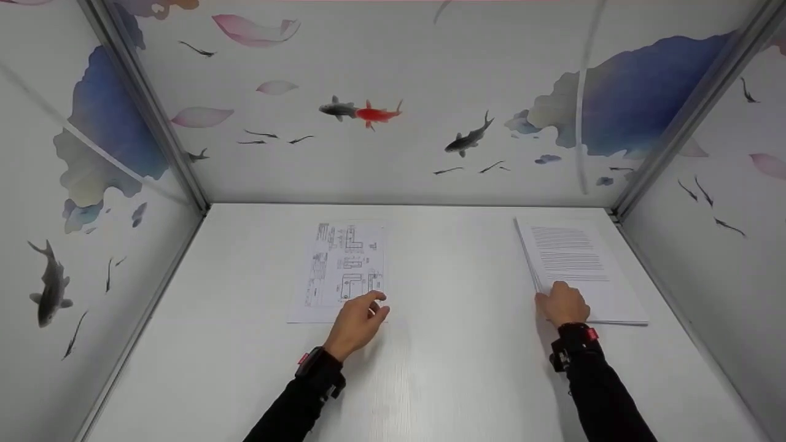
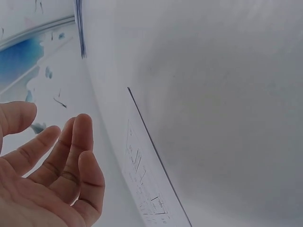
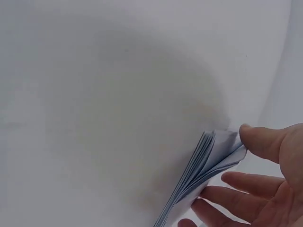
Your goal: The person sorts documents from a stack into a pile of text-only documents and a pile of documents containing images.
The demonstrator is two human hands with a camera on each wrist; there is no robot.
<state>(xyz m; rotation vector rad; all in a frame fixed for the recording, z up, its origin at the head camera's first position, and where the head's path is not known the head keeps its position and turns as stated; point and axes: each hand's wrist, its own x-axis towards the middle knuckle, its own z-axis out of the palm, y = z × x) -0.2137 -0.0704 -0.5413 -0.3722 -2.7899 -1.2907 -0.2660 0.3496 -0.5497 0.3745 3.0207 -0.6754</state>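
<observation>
- While drawing and paper stack were separated by tabletop, the stack's near-left corner was pinched by right hand.
- Drawing's near-right corner was overhung by loosely curved left hand.

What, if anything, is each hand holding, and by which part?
The right hand pinches the paper stack at its near-left corner. The left hand holds nothing, just above the drawing sheet.

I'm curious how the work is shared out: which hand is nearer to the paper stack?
The right hand: it grips the paper stack at its near left corner. The left hand is off to the left, by the near right corner of the drawing sheet.
</observation>
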